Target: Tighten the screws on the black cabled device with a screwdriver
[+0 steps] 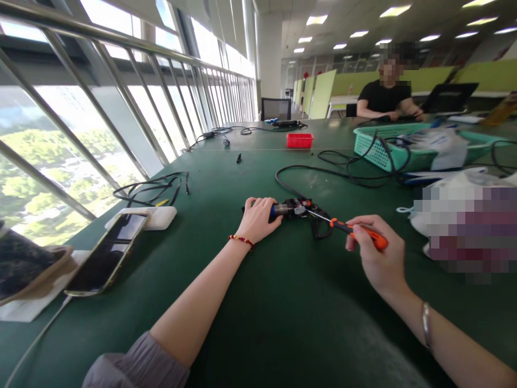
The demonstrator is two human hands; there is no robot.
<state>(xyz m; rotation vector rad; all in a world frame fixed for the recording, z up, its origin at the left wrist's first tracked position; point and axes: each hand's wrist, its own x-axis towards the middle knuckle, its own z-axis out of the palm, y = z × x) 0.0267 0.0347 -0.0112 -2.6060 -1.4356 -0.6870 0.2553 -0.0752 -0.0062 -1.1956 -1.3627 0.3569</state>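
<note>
My left hand (258,217) is closed over the blue end of a small electronic device (294,208) lying on the green table (262,323). A black cable runs from the device toward the far side. My right hand (375,253) is closed around the orange handle of a screwdriver (355,230). Its thin metal shaft points left and its tip touches the device's exposed parts.
A phone (107,253) lies at the left beside a white block (155,217) and loose black cables (153,188). A red box (299,140) sits farther back. At the right are a teal basket (388,145) and plastic bags. A person sits at the far end.
</note>
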